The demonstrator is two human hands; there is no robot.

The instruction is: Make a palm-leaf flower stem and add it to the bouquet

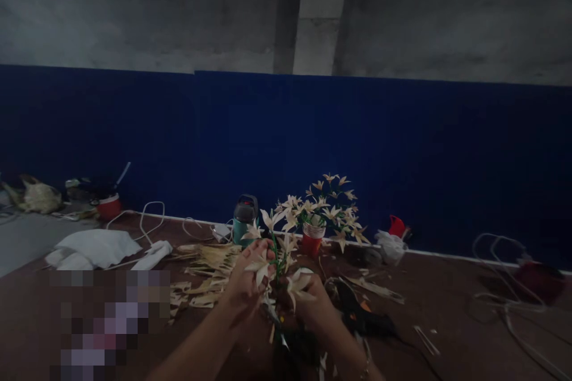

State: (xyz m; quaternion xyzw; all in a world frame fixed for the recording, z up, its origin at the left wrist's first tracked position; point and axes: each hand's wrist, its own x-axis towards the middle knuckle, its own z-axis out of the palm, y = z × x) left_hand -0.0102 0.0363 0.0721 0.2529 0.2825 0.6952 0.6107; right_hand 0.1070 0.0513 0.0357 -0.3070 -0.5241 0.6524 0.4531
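A spray of pale artificial flowers (271, 220) on a green stem stands upright between my hands. My left hand (251, 271) is closed around the stem from the left, just under the top blooms. Lower down on the right, my right hand (313, 297) is closed at the stem, its fingertips partly hidden by a pale bloom. Behind them, a red and white cup (313, 239) holds a bunch of similar pale flowers (331, 212) with green stems. A dark tool (369, 317) with a cord, perhaps a glue gun, lies right of my right hand.
Dried pale husks or leaves (210, 268) are spread left of my hands. A teal jug (243, 220) stands against the blue wall (250, 131). White cloth (96, 247) and a red container (109, 206) lie left; a plastic bag (391, 245) and loose cables (509, 309) lie right.
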